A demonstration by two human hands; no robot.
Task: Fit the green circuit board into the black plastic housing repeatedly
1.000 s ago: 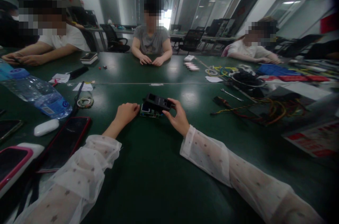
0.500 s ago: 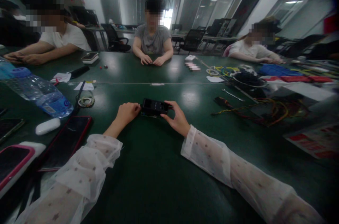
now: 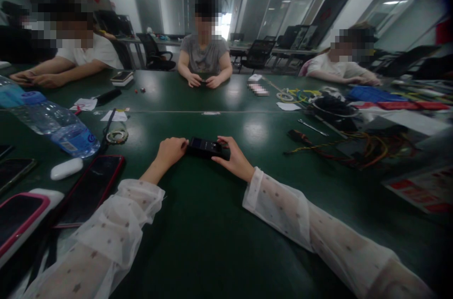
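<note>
A small black rectangular device point(image 3: 203, 146), with a darker screen-like panel and tiny pale marks on its top face, is between my two hands over the green table point(image 3: 208, 223). My left hand point(image 3: 171, 152) is closed, its fingertips pinching the device's left end. Around the right end, my right hand point(image 3: 236, 160) holds it with the thumb on the near side and the fingers on the far side. Exactly what kind of device it is I cannot make out.
A water bottle point(image 3: 63, 124) lies at left near phones point(image 3: 90, 190) and a white case point(image 3: 66, 169). To the right are a wrench point(image 3: 313, 127), loose coloured wires point(image 3: 339, 157) and a blue item point(image 3: 375, 93). Across the table sits a person point(image 3: 204, 51); others sit at either side.
The device has tilted, so its lighter near-side edge is now dark. My right thumb and fingers have shifted slightly left along it. My left hand is nearly unmoved.
</note>
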